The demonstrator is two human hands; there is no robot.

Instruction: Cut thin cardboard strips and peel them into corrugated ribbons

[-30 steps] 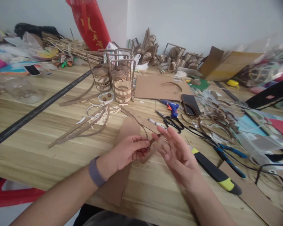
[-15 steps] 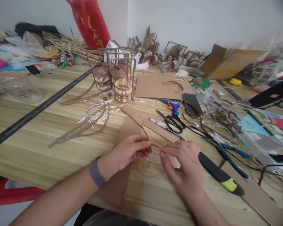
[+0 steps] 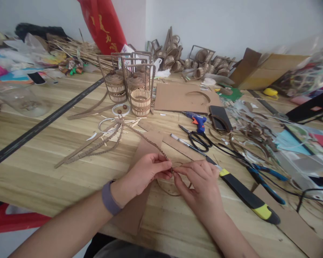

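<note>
A long, thin brown cardboard strip [image 3: 150, 142] with a ridged edge runs from the matchstick pile towards me and curls into a loop below my fingers. My left hand [image 3: 150, 168], with a purple band at the wrist, pinches this strip between thumb and fingers. Right beside it, the fingertips of my right hand [image 3: 197, 181] are closed on the strip too, almost touching the left fingertips. The exact pinch point is partly hidden by the fingers. Under my left hand lies a flat cardboard piece [image 3: 134, 215].
Matchsticks [image 3: 117, 132] lie left of centre under more strips. Small stick-walled baskets [image 3: 140, 102] stand behind. To the right are scissors [image 3: 197, 139], a blue glue gun [image 3: 196, 120], a phone [image 3: 219, 116], a black-yellow utility knife [image 3: 244, 195] and blue-handled pliers [image 3: 266, 182].
My right hand has moved left and its fingers have closed on the strip beside my left hand. The strip's far part now reaches further left, towards the matchsticks.
</note>
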